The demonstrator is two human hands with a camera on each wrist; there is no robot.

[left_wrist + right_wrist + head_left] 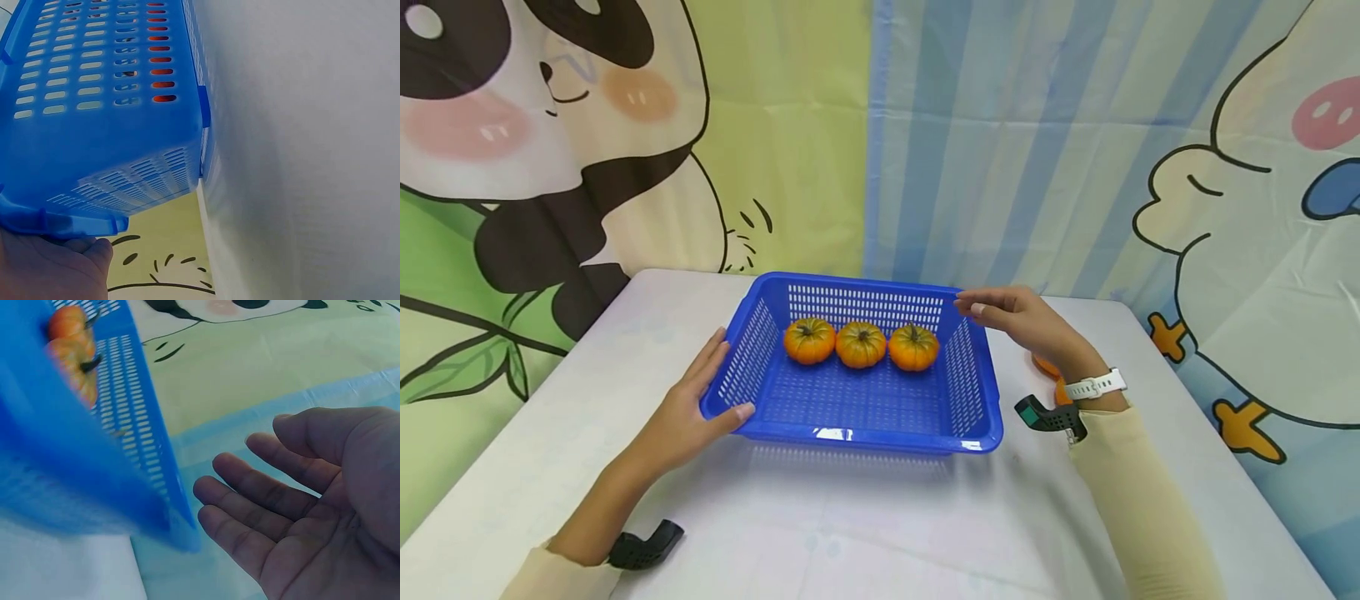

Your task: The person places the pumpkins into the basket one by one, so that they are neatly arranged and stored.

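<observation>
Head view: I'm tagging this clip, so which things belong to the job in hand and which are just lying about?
Seem part of the job:
blue basket
three small pumpkins inside it
left hand, touching its rim
right hand, near the opposite end

Probably just about:
orange things by the right wrist, outside the basket, mostly hidden
patterned backdrop

A staged-looking tabletop corner, kind of room unclear — white table [865, 525], cartoon-printed cloth hangings [797, 125] behind and beside.
</observation>
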